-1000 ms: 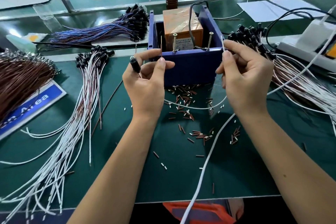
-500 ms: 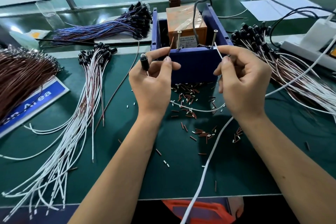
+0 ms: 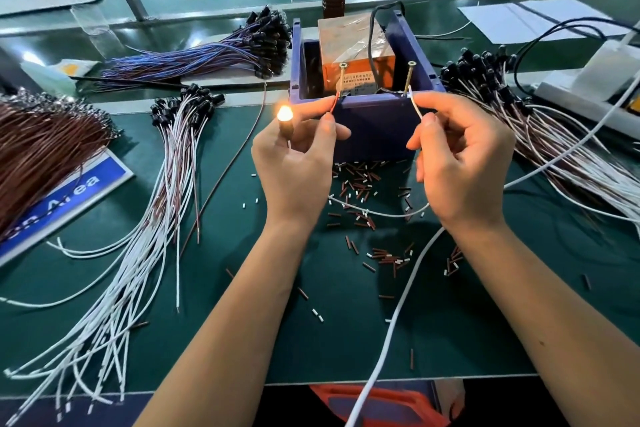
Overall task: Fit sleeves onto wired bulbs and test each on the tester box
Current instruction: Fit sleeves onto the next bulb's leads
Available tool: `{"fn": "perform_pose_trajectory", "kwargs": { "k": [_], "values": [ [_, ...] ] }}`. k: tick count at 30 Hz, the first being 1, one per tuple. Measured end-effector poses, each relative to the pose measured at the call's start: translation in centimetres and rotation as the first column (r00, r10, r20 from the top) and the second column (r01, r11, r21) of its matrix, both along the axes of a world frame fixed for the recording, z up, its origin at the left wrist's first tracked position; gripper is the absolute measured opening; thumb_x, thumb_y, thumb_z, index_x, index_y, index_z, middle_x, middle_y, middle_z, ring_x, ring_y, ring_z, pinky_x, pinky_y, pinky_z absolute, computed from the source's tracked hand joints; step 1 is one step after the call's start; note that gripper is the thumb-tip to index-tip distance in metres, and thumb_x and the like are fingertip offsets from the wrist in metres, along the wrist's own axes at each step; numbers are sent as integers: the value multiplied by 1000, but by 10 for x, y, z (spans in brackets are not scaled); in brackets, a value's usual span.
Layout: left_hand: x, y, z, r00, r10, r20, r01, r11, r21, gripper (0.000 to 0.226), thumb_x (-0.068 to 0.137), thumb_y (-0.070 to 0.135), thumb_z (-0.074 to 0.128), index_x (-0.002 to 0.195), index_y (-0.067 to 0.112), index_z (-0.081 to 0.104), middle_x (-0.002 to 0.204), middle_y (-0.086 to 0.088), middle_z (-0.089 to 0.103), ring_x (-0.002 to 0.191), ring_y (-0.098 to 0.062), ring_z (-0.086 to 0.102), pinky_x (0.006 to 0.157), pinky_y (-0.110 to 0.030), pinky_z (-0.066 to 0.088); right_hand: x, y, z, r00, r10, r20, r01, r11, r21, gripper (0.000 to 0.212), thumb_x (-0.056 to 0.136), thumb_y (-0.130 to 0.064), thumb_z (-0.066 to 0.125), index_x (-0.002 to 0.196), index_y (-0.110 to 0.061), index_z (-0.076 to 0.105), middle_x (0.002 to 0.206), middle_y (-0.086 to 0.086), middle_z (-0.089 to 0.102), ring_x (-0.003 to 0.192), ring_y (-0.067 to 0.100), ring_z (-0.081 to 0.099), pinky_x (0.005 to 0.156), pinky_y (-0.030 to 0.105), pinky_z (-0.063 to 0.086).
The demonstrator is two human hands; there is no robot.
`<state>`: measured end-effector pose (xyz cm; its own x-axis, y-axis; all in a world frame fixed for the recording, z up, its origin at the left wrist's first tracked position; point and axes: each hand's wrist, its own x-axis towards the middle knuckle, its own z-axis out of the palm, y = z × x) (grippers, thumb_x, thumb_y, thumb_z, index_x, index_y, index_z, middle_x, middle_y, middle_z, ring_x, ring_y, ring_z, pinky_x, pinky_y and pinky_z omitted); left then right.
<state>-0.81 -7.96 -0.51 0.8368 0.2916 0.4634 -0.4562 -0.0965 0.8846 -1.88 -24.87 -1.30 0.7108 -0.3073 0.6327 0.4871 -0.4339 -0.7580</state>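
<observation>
Head view: the left hand (image 3: 294, 163) pinches a red lead and cradles the glowing bulb (image 3: 284, 113), while the right hand (image 3: 460, 156) pinches the white lead (image 3: 415, 107), each wire tip apparently touching a brass screw (image 3: 409, 78) on the blue tester box (image 3: 377, 128). This is the test step, and the bulb passes. Next, likely lift both leads off and set it with the tested bundle (image 3: 180, 135).

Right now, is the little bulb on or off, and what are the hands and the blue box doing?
bulb: lit, glowing orange
left hand: holds the bulb, pinches the red wire to the left screw
right hand: pinches the white wire by the right screw
tester box: upright, open on top
</observation>
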Motion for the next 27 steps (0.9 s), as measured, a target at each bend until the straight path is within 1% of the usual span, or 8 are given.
{"fn": "perform_pose_trajectory", "kwargs": {
  "k": [8,11,13,18,21,23,25,27],
  "values": [
    [-5,-2,4,996,-62,66,72,984,-165,16,99,8,60,107,10,74,84,-9,78,56,0,56,62,-23,41,-5,-6,12,1000,-23,11,22,997,72,22,99,-9,55,111,-15,72,69,0,68,49,18,60,50,33,47],
    [-4,-14,17,989,-126,81,143,953,-267,22,102,9,53,104,2,73,91,-12,77,46,-6,37,52,-24,31,-11,-25,27,994,-104,28,102,993,51,23,99,-8,54,105,-15,75,71,-1,70,45,18,62,46,33,48],
    [-2,-29,30,975,-197,102,219,922,-319,29,105,12,46,97,-1,71,83,-8,74,45,-12,27,45,-24,23,-19,-50,42,980,-193,40,192,981,32,24,98,-11,54,101,-19,76,72,-3,72,46,17,65,45,32,47],
    [-2,-100,72,886,-461,51,443,809,-386,54,114,28,34,78,6,68,69,-11,64,49,-15,43,45,-27,28,-44,-136,76,916,-391,-91,393,919,11,26,87,-30,53,93,-39,77,80,-10,76,52,13,69,52,29,55],
    [-5,-153,86,814,-574,-90,511,781,-359,59,114,35,31,80,4,68,73,-12,65,56,-13,52,54,-24,38,-65,-189,87,830,-518,-208,502,856,-125,36,79,-41,50,101,-42,78,86,-20,72,74,6,70,76,42,63],
    [-7,-186,88,769,-601,-216,540,793,-282,62,113,42,29,81,6,68,76,-9,66,59,-9,56,65,-26,44,-76,-206,91,708,-692,-142,648,716,-258,47,82,-42,48,123,-32,70,106,-3,72,100,22,67,93,52,56],
    [-10,-216,84,725,-587,-359,577,803,-149,66,111,53,28,79,12,69,76,-3,64,63,-13,55,75,-32,44,-85,-206,94,558,-825,-86,761,550,-343,52,86,-45,41,137,-39,53,133,12,64,126,34,57,102,53,47],
    [-12,-240,75,665,-593,-454,624,775,-98,65,107,59,31,78,14,67,71,-3,59,63,-20,52,75,-34,43,-92,-192,95,579,-813,-66,710,542,-450,51,90,-43,39,140,-42,47,153,11,49,144,34,42,115,53,35]
  ]
}}
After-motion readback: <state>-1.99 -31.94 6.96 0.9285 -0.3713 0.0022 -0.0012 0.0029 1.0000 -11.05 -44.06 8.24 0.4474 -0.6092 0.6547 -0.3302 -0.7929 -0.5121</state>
